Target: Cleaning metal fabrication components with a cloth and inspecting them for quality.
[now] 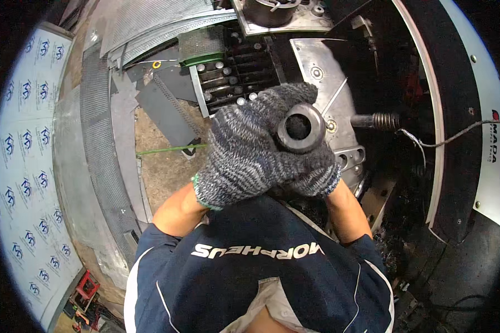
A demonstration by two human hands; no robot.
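Close in front of my chest is a thick metal ring, its round hole facing up and dark inside. My left hand, in a grey striped knit glove with a green cuff, closes on the ring's left side. Its upper fingers reach past the ring's far edge. My right hand wears a similar glove with a blue and white cuff. It grips the ring from below and the right, and most of its fingers are hidden behind the ring and my left hand.
Beyond my hands stands a dark rack with round metal pieces, beside a steel machine plate. A threaded shaft juts out at the right. Perforated sheets are stacked far left, near a loose grey plate and a green strip.
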